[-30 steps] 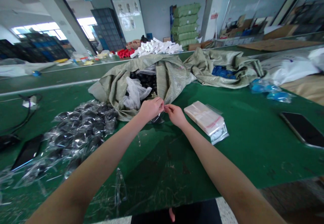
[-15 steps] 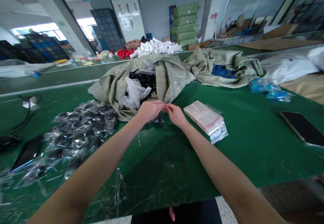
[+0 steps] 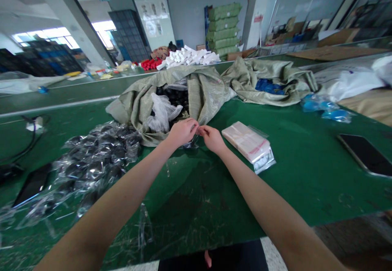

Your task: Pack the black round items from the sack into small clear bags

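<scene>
My left hand (image 3: 181, 132) and my right hand (image 3: 212, 138) meet fingertip to fingertip over the green table (image 3: 306, 169), both pinched on a small clear plastic bag (image 3: 191, 143) with something dark in it. Just behind them lies an open olive woven sack (image 3: 202, 89) holding black parts (image 3: 177, 96) and a crumpled clear liner (image 3: 161, 112). A pile of bagged black parts (image 3: 94, 161) spreads to the left of my left arm. A stack of empty clear bags (image 3: 248, 143) lies right of my right hand.
A second olive sack (image 3: 275, 79) with blue parts sits at the back right, with loose blue bagged pieces (image 3: 324, 109) beside it. One dark phone (image 3: 364, 155) lies at the right, another phone (image 3: 32, 184) at the left. White and red items are heaped far back.
Both hands stay together at the same spot; the fingers have shifted slightly on the small bag. Nothing else has moved.
</scene>
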Tool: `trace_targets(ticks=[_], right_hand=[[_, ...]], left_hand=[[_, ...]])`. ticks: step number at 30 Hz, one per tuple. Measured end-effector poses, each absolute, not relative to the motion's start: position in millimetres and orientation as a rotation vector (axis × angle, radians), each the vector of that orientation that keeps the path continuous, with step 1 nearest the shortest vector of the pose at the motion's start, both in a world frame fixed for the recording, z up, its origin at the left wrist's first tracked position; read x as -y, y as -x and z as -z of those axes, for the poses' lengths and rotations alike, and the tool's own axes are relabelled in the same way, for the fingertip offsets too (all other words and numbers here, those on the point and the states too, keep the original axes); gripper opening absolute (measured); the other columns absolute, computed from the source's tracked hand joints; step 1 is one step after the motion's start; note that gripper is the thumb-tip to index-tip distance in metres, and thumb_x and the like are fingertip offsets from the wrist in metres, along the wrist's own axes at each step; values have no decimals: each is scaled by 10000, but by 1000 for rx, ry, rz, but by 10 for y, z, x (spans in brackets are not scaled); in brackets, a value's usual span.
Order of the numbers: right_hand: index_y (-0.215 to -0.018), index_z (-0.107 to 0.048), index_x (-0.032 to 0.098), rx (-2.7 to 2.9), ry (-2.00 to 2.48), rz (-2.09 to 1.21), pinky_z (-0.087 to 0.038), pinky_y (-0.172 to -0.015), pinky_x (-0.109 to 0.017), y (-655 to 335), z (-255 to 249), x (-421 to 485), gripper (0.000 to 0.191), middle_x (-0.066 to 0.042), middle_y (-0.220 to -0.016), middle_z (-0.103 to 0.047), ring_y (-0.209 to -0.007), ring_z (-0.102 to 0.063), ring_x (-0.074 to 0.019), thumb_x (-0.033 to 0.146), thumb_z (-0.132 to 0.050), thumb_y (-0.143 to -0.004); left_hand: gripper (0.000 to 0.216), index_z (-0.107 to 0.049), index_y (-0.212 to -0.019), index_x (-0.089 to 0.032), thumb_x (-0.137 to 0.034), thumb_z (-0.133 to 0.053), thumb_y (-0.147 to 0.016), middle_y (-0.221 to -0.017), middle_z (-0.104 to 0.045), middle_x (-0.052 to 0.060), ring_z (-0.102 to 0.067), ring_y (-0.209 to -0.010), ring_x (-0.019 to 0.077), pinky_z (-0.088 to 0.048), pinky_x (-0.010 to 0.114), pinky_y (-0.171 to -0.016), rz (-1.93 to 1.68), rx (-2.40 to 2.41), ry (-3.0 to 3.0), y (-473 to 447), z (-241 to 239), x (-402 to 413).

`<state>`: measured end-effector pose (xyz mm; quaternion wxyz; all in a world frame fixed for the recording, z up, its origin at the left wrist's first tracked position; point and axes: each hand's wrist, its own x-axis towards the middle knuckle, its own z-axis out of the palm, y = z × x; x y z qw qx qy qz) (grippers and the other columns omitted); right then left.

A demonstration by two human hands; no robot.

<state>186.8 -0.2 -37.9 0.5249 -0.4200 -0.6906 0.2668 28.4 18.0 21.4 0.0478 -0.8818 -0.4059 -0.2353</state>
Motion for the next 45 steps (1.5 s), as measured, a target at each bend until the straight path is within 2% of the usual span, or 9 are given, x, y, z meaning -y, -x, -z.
trace_targets(ticks=[8, 15, 20, 26, 35, 45], right_hand=[[-867, -669, 189, 1611, 1042, -670, -499, -797, -286, -1878, 410, -14, 194, -42, -862, -712, -811, -648, -164, 237, -486, -910], [-898, -661, 175, 1668, 1073, -624, -493, -725, -282, -1877, 379, 14, 207, -47, -824, -687, -750, -632, -169, 231, -461, -912], [-859, -642, 184, 1684, 1045, -607, -483, -741, -272, -1875, 361, 45, 228, -39, -824, -676, -765, -621, -163, 243, -433, -928], [-829, -633, 182, 1698, 1065, -560, -457, -728, -261, -1861, 313, 68, 223, -38, -809, -678, -745, -609, -156, 233, -437, -924], [-812, -639, 187, 1646, 1104, -546, -447, -677, -256, -1841, 315, 76, 212, -29, -767, -683, -689, -602, -150, 240, -458, -909], [-807, -667, 192, 1615, 1150, -488, -453, -666, -265, -1842, 325, 66, 222, -33, -773, -702, -686, -619, -161, 243, -474, -904]], left_hand=[[197, -624, -903, -184, -279, -453, -930, -908, -649, 56, -601, -779, 171, -472, 292, -729, 962, 1309, 2696, -233, -171, -238], [228, -669, -1018, -230, -334, -484, -934, -1062, -682, 35, -642, -933, 168, -487, 268, -786, 751, 1096, 2732, -238, -178, -141], [291, -695, -1000, -240, -329, -420, -963, -1068, -695, 28, -645, -954, 160, -485, 261, -787, 672, 1062, 2728, -233, -180, -180], [288, -671, -932, -225, -318, -402, -969, -993, -686, 34, -642, -915, 163, -469, 256, -724, 646, 1151, 2682, -278, -210, -136], [280, -628, -972, -215, -335, -374, -978, -1006, -668, 46, -639, -826, 174, -434, 266, -616, 732, 1323, 2563, -354, -76, -78], [304, -620, -985, -218, -339, -341, -987, -1015, -663, 55, -636, -789, 177, -413, 274, -581, 724, 1335, 2525, -411, -81, -50]])
